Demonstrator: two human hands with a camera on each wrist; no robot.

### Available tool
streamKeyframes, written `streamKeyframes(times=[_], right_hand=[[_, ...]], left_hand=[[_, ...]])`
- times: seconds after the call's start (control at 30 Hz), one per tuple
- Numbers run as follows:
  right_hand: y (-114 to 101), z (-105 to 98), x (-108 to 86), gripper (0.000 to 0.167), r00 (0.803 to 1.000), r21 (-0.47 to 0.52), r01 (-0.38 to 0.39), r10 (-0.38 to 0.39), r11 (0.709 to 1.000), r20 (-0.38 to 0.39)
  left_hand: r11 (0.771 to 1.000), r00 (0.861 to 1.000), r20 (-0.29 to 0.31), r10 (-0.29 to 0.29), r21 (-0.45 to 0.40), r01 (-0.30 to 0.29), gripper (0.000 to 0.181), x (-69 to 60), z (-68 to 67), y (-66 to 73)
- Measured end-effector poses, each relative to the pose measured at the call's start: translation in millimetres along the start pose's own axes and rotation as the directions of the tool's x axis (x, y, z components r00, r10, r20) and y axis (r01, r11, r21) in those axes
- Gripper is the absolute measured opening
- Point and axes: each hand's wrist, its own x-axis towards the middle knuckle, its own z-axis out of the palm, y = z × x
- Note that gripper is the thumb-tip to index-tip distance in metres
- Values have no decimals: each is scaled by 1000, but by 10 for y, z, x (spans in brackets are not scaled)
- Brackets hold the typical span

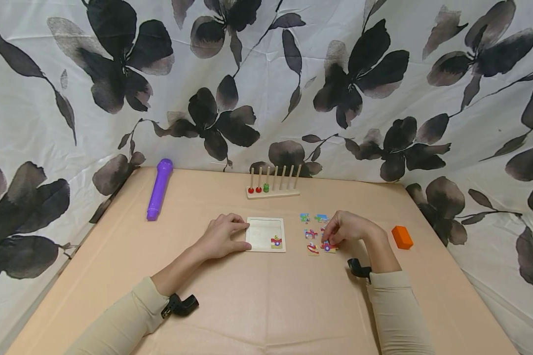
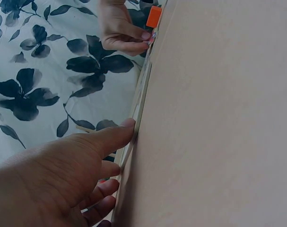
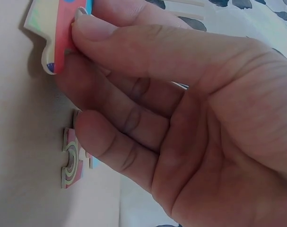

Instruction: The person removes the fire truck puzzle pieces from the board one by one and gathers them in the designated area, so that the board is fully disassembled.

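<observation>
My left hand [image 1: 222,235] rests at the left edge of a shallow pale wooden puzzle tray [image 1: 259,231], its thumb and index finger touching that edge. In the left wrist view the thumb lies extended along the tray's rim. One red and yellow puzzle piece [image 1: 276,242] lies in the tray's near right corner. Right of the tray, my right hand [image 1: 353,229] pinches a red, blue and cream puzzle piece [image 3: 63,35] between thumb and index finger. Other loose pieces [image 1: 311,234] lie beside and partly under that hand; some are hidden.
Behind the tray stands a wooden peg counter [image 1: 273,195] with red and green beads. A purple tube [image 1: 159,190] lies at the far left. An orange block [image 1: 401,237] sits to the right of the right hand. Floral cloth [image 1: 284,98] hangs behind the table.
</observation>
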Motion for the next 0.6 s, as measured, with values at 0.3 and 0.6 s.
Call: streamKeyframes(times=[0.3,0.6], right_hand=[[48,9,5,16,1000,22,-18,18,1000,13],[88,16,9,16,999,44,-23,22,999,26]], left_hand=[[1000,1000,-2,-2,5,2,63,-5,7,14],[1000,1000,-2,-5,5,5,63,-16,10,29]])
